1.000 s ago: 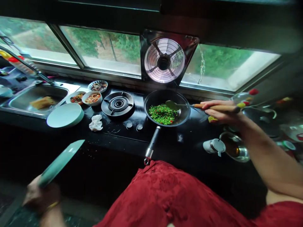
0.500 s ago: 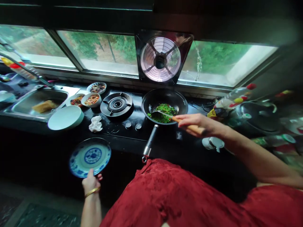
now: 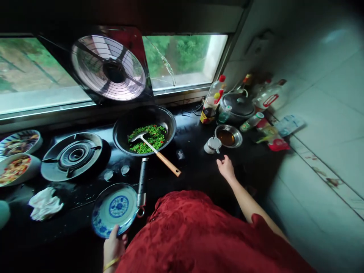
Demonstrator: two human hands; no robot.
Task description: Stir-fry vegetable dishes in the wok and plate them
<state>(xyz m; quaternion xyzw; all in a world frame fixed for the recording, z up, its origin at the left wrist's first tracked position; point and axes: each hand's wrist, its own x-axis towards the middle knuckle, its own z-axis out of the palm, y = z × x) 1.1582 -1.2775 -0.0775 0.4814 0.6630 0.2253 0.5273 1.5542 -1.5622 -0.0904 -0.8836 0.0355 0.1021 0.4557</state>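
Observation:
My left hand [image 3: 113, 246] grips the near rim of a blue and white plate [image 3: 115, 209], which lies at the counter's front edge beside the wok's handle [image 3: 141, 183]. The black wok [image 3: 144, 129] holds chopped green vegetables with red bits [image 3: 153, 134]. A spatula with a wooden handle [image 3: 155, 152] rests in the wok, free of any hand. My right hand [image 3: 226, 168] hovers over the black counter with fingers apart, holding nothing, just short of a small white lidded cup [image 3: 212, 145] and a steel bowl of brown liquid [image 3: 228, 136].
An unused gas burner [image 3: 72, 155] sits left of the wok, with two knobs [image 3: 116, 172] in front. Dishes of food [image 3: 15, 157] and a crumpled white cloth [image 3: 44, 203] lie at the left. Bottles [image 3: 212, 100], a lidded pot [image 3: 237, 105] and packets crowd the right corner. A fan [image 3: 109, 68] stands in the window.
My right hand has let go of the spatula, which now rests in the wok, and moved right over the counter. My left hand has brought the plate onto the counter edge. The view has swung right.

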